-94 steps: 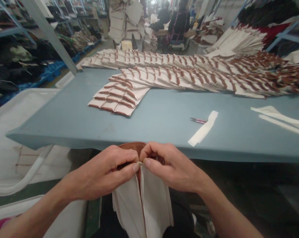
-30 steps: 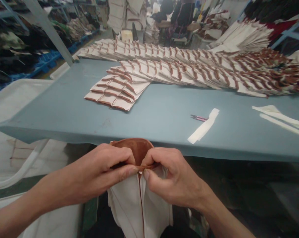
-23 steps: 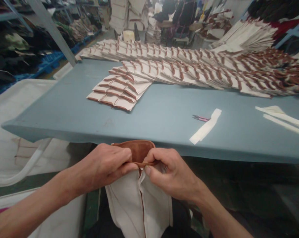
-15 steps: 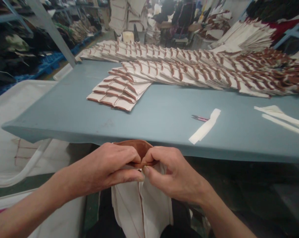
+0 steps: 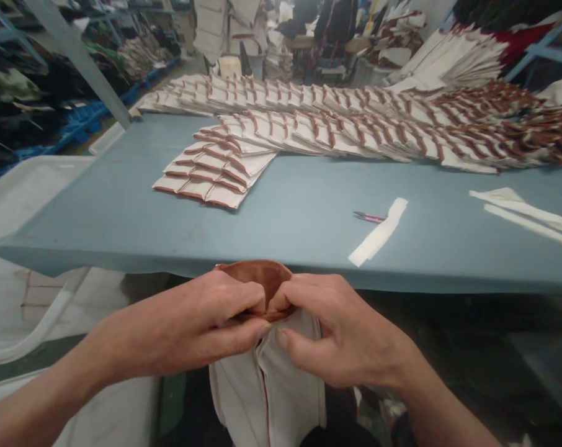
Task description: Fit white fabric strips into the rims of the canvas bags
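A cream cloth piece (image 5: pixel 290 385) with a brown-lined, rounded opening (image 5: pixel 257 273) hangs over my lap below the table's front edge. A seam with a dark reddish line runs down its middle. My left hand (image 5: pixel 216 313) pinches the near rim of the opening between thumb and curled fingers. Opposite it, my right hand (image 5: pixel 327 326) has its bent index finger over the same rim, while its thumb stands lower, apart from that finger, against the cream cloth. The two hands nearly meet at the seam's top, where fingers hide part of the rim.
Rows of overlapping cream pieces with brown edges (image 5: pixel 309 133) lie across the blue-covered table (image 5: pixel 169 233). Thread snips (image 5: pixel 368 216) lie beside a white strip (image 5: pixel 378 234); more strips (image 5: pixel 527 211) are at right. A white plastic bin (image 5: pixel 34 180) stands left. A metal post (image 5: pixel 80 59) rises behind.
My right thumb has moved down and away from its index finger. The brown opening shows wider between my hands. The table scene has shifted slightly left in view.
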Tool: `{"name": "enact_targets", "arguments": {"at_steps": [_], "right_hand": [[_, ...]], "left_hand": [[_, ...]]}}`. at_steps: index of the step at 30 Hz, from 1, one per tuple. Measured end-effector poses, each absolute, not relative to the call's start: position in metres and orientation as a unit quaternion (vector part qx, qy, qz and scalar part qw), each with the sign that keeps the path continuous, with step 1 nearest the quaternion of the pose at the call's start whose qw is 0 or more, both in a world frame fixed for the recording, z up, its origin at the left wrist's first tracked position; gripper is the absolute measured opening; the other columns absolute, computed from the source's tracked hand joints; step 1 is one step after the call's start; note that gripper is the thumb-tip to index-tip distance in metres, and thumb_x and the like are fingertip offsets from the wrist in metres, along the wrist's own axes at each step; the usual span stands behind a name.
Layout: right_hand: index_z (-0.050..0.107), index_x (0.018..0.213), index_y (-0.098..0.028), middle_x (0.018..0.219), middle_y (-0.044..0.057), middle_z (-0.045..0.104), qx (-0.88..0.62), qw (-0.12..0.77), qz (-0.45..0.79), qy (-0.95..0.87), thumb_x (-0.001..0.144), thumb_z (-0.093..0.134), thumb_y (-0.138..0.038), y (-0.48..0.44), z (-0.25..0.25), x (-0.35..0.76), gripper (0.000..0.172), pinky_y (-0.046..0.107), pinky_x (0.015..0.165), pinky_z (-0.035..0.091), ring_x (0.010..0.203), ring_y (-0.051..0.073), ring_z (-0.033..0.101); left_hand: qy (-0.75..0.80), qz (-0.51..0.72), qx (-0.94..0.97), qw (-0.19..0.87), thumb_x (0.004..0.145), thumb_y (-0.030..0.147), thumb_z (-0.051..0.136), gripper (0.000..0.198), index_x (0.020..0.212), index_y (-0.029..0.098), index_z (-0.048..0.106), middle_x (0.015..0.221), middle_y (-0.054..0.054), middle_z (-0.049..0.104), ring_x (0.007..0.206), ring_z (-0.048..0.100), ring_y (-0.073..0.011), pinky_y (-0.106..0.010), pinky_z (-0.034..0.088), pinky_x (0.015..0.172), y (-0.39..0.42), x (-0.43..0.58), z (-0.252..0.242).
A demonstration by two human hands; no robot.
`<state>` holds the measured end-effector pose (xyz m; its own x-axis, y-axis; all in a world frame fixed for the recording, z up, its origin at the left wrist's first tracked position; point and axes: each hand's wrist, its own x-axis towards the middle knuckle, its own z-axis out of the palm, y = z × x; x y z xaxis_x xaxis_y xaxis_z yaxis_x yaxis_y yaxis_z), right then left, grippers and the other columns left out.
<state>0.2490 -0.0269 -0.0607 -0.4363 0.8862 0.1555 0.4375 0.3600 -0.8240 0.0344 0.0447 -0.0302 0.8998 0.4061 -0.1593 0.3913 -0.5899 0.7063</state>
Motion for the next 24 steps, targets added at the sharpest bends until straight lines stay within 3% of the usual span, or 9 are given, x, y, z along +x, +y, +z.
{"name": "enact_targets", "arguments": {"at_steps": [3, 6, 12, 20, 24], "right_hand": [[0.065, 0.083, -0.017, 0.082, 0.002, 0.071, -0.444, 0.292, 0.362, -0.766, 0.085, 0.058, -0.017, -0.021, -0.059, 0.257, 0.007, 0.027, 0.073, 0.041, 0.074, 0.015, 0.062], [0.058, 0.073, -0.018, 0.069, 0.000, 0.057, -0.463, 0.265, 0.354, -0.768, 0.097, 0.045, -0.026, -0.013, -0.063, 0.266, 0.029, 0.028, 0.066, 0.033, 0.064, 0.014, 0.051], [0.047, 0.070, -0.020, 0.067, -0.003, 0.043, -0.454, 0.314, 0.439, -0.709, 0.106, 0.034, -0.038, -0.003, -0.094, 0.280, 0.042, 0.028, 0.064, 0.032, 0.063, 0.013, 0.043], [0.059, 0.077, -0.017, 0.067, -0.003, 0.050, -0.381, 0.382, 0.574, -0.616, 0.097, 0.063, -0.057, -0.014, -0.091, 0.286, 0.044, 0.024, 0.056, 0.032, 0.061, 0.012, 0.041], [0.062, 0.078, -0.016, 0.068, -0.002, 0.052, -0.375, 0.403, 0.569, -0.611, 0.096, 0.065, -0.061, -0.016, -0.079, 0.281, 0.048, 0.023, 0.055, 0.033, 0.060, 0.011, 0.042]], "left_hand": [[0.232, 0.056, 0.907, 0.348, 0.088, 0.013, 0.047, 0.025, 0.067, 0.021, 0.035, 0.061, 0.007, 0.041, 0.053, 0.040, -0.0086, -0.024, 0.026, 0.051, 0.037, 0.038, -0.036], [0.244, 0.118, 0.904, 0.331, 0.083, 0.010, 0.040, 0.025, 0.066, 0.022, 0.027, 0.057, 0.007, 0.035, 0.051, 0.034, -0.0089, -0.025, 0.025, 0.051, 0.027, 0.037, -0.045], [0.281, 0.199, 0.854, 0.391, 0.095, 0.020, 0.039, 0.032, 0.067, 0.023, 0.026, 0.057, 0.007, 0.028, 0.048, 0.031, -0.0089, -0.023, 0.026, 0.048, 0.007, 0.016, -0.072], [0.304, 0.194, 0.843, 0.398, 0.098, 0.029, 0.051, 0.034, 0.066, 0.021, 0.043, 0.063, 0.006, 0.046, 0.055, 0.044, -0.0098, -0.019, 0.036, 0.051, 0.024, -0.011, -0.068], [0.300, 0.226, 0.859, 0.348, 0.099, 0.025, 0.046, 0.033, 0.067, 0.021, 0.045, 0.062, 0.005, 0.050, 0.056, 0.048, -0.0111, -0.022, 0.039, 0.056, 0.024, -0.014, -0.060]]}}
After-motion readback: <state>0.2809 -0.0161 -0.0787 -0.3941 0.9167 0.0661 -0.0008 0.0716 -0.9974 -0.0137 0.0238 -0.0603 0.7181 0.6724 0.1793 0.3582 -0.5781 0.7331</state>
